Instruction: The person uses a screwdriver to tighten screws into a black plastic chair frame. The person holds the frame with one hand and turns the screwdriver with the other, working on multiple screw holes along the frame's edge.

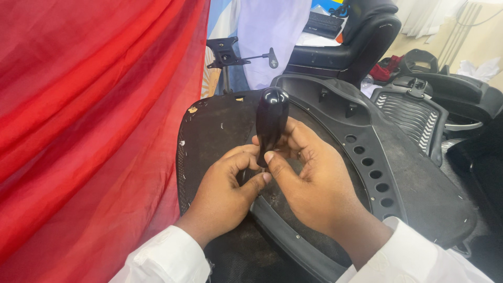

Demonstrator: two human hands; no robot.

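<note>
Glossy black handle upright over the mesh chair back, right hand pinching it – left hand pinching its base, red cloth beside the chair back.

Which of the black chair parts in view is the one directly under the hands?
The large mesh chair back with the plastic frame, beneath both hands. The smaller ribbed part lies apart, upper right.
</note>
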